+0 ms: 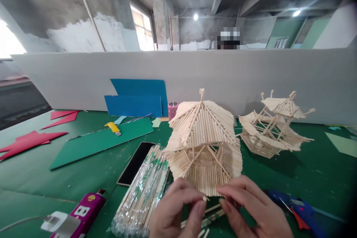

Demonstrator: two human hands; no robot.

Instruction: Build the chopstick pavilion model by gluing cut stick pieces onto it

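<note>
pinched between the left hand (174, 208) and right hand (251, 208) fingertips, a short pale wooden stick (205, 198) is held closed at the lower eave of the two-tiered stick pavilion model (203, 141) on the green bench (55, 178); it is best kept level with neighbouring sticks.

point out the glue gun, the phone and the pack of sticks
glue gun (299, 208), head view, on its blue body right of the right hand
phone (135, 163), head view, middle of its dark screen
pack of sticks (142, 193), head view, middle of the clear wrapping
</note>
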